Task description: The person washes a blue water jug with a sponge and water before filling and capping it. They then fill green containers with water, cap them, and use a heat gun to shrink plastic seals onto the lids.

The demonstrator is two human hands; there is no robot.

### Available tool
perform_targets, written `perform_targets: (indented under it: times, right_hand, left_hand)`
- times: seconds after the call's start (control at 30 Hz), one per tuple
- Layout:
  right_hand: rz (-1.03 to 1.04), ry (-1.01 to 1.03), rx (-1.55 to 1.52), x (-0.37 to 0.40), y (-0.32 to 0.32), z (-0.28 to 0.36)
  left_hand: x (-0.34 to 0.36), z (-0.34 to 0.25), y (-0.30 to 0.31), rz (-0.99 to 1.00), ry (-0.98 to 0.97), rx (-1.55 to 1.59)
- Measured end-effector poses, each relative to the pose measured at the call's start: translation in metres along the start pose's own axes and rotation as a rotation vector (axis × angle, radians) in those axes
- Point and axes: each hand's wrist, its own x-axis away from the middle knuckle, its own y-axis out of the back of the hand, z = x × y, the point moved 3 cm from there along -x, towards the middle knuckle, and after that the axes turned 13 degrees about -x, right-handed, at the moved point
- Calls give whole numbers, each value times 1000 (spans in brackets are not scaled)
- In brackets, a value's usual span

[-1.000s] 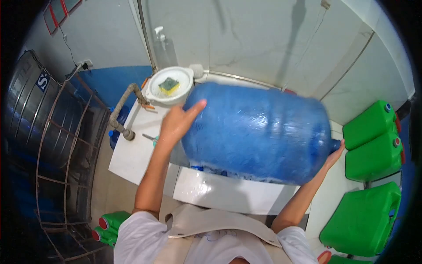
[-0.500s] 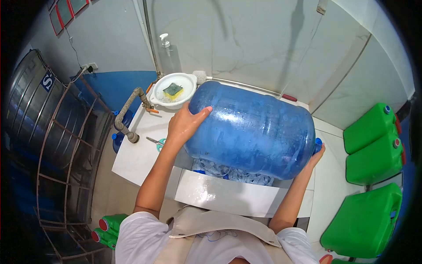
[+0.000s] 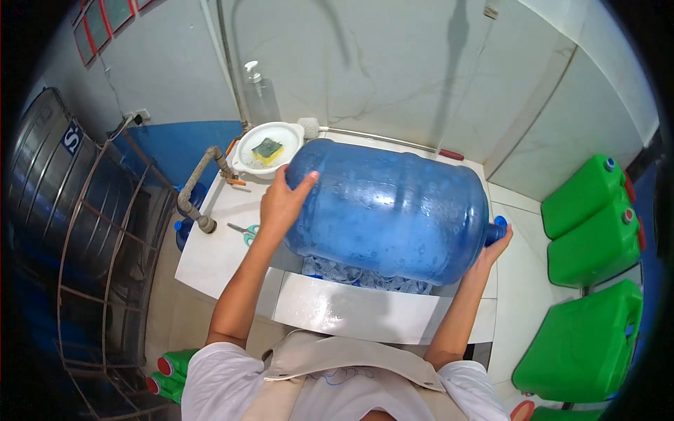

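A large blue water jug (image 3: 386,210) lies on its side between my two hands, over a sink opening in the white counter. My left hand (image 3: 284,203) grips its round base end, thumb on top and the other fingers mostly out of sight. At the other end, my right hand (image 3: 494,251) is closed around the jug's neck from below, where a bright blue part (image 3: 499,222) shows. The jug's wall looks wet. Beneath it, crumpled clear-and-blue plastic pieces (image 3: 365,275) fill part of the sink; the jug hides the rest.
Scissors (image 3: 250,234) lie left of my forearm, near a pipe faucet (image 3: 194,182). Behind stand a white basin (image 3: 242,163) holding a sponge (image 3: 267,149), a pump bottle (image 3: 261,98) and a long-handled brush (image 3: 309,128). Green containers (image 3: 586,252) line the right; a metal tank (image 3: 74,182) stands left.
The jug has turned slightly, and more of its neck end shows beside my right hand. Both hands keep their hold. The whole view has shifted a little.
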Motion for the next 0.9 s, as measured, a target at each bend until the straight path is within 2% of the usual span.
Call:
perform_targets:
  times: [0.07,0.13,0.17,0.2,0.27,0.33,0.37,0.4,0.47,0.5,0.53,0.6,0.67,0.7,0.73,0.8,0.87,0.9]
  right_hand:
    - [-34,39,-4,18,-28,5]
    - [68,-84,46,64,-77,10]
    - [120,-150,77,71,-90,10]
    - [112,-142,67,45,-79,5]
    - [94,-22,30,-26,-34,-1]
    - [-69,173,61,-27,-23,-7]
    - [-188,152,147,1,-31,0]
    - [-200,167,136,7,-32,7]
    - [34,85,49,8,-42,18]
    - [56,-26,-109,24,-68,19]
    - [114,-2,-56,38,-86,18]
    - [123,64,-79,-11,-68,1]
    - [-67,203,54,-7,-42,-25]
    - [-152,100,41,-20,-5,-35]
    - [-58,-10,17,-17,9,-37]
    - [28,-27,45,12,-19,-25]
    - [157,-159,-123,24,-75,-18]
    - [207,-109,-123,35,-105,-20]
  left_hand:
    - [-16,11,4,-97,-97,39]
    - [9,-36,54,-237,-311,18]
    - [8,-45,65,-165,-382,237]
    - [3,-49,63,90,-408,539]
    - [-24,-9,26,193,-173,754]
    - [-21,30,-8,216,57,764]
    - [-10,36,-9,257,94,705]
    - [2,43,-11,301,145,644]
    - [7,47,1,300,87,755]
    - [12,24,20,285,-8,784]
    - [16,5,36,268,-95,814]
    - [-2,19,27,316,-126,889]
    - [-14,47,1,291,101,716]
    - [0,52,-4,223,222,645]
    - [5,60,-5,218,168,693]
    - [24,47,23,258,132,751]
    - [27,42,53,257,31,847]
    - [30,31,62,209,29,935]
